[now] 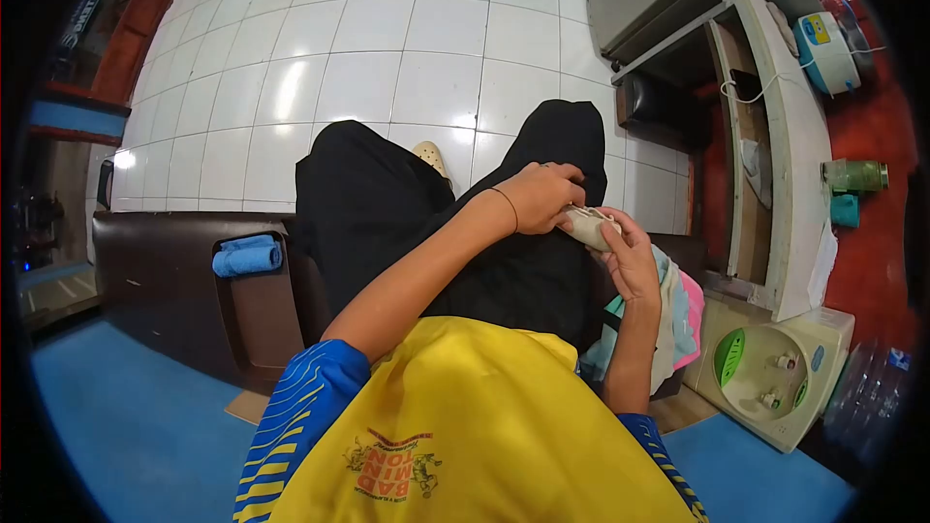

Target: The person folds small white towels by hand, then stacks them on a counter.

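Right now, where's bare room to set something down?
Free: tiled floor beyond the black trousers; brown bench left of the tray; tray's near end, short of the blue towel. Crowded: right, cloth pile between trousers and water dispenser.

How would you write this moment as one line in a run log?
right hand: holds beige bundle | left hand: at its left end | bundle: over black trousers | blue towel: on brown tray

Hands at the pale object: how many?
2: the left hand at the left end of the pale object, the right hand holding its right end. I see no others.
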Tool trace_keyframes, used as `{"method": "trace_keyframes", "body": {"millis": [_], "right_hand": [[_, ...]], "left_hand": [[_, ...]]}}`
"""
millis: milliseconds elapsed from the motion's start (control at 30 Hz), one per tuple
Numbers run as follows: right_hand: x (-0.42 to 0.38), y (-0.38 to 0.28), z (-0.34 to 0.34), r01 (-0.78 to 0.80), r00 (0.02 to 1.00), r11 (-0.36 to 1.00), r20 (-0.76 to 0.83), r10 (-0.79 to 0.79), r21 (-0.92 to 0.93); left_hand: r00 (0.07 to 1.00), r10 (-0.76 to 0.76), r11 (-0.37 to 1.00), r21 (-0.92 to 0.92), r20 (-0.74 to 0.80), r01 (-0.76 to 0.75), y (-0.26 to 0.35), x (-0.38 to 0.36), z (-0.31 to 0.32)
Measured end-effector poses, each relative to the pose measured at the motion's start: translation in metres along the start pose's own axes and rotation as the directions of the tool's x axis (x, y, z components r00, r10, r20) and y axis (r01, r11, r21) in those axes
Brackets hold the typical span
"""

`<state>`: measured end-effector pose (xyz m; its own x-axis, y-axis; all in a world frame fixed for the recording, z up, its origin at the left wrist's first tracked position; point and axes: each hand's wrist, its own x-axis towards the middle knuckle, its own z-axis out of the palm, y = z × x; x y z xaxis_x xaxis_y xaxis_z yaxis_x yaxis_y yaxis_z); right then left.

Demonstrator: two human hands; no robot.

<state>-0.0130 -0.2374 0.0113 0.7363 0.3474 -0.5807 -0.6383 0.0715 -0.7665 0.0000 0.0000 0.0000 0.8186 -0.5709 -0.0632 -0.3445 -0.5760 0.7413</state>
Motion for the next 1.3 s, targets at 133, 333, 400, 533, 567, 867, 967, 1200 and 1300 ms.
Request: {"method": "trace_keyframes", "body": {"millis": [133, 333, 400, 533, 567, 867, 967, 1200, 1300], "right_hand": [[-0.005, -0.014, 0.001, 0.268, 0.958, 0.941, -0.047, -0.284, -0.208], [-0.019, -0.025, 0.021, 0.378, 0.921, 0.86, 0.049, -0.386, -0.344], [-0.023, -0.032, 0.039, 0.446, 0.893, 0.789, 0.152, -0.423, -0.423], [-0.015, -0.034, 0.081, 0.583, 0.812, 0.608, 0.395, -0.429, -0.538], [-0.01, -0.034, 0.089, 0.612, 0.79, 0.568, 0.446, -0.42, -0.55], [0.004, -0.044, 0.19, 0.809, 0.433, 0.503, 0.887, -0.16, -0.304], [0.01, -0.038, 0.225, 0.858, 0.366, 0.431, 0.921, -0.133, -0.279], [0.024, 0.038, 0.303, 0.878, 0.314, 0.428, 0.933, -0.175, -0.214], [0.026, 0.097, 0.346, 0.928, 0.205, 0.346, 0.963, -0.176, -0.135]], "left_hand": [[0.993, 0.109, 0.994, 0.023, -0.037, -0.108, 0.008, 0.004, -0.004], [0.931, 0.229, 0.968, -0.03, -0.284, -0.247, 0.013, -0.041, -0.019], [0.92, 0.212, 0.974, -0.002, -0.33, -0.225, 0.019, -0.063, -0.024], [0.929, -0.146, 0.952, -0.303, -0.34, 0.038, 0.008, -0.121, -0.031], [0.933, -0.234, 0.958, -0.23, -0.273, 0.173, 0.003, -0.142, -0.033], [0.924, -0.359, 0.432, -0.901, -0.129, 0.041, -0.006, -0.248, -0.005], [0.895, -0.421, 0.432, -0.9, -0.147, 0.056, 0.008, -0.274, -0.012], [0.51, -0.754, 0.62, -0.706, -0.414, 0.343, 0.016, -0.38, -0.015], [0.377, -0.823, 0.568, -0.631, -0.425, 0.528, 0.005, -0.427, -0.011]]}}
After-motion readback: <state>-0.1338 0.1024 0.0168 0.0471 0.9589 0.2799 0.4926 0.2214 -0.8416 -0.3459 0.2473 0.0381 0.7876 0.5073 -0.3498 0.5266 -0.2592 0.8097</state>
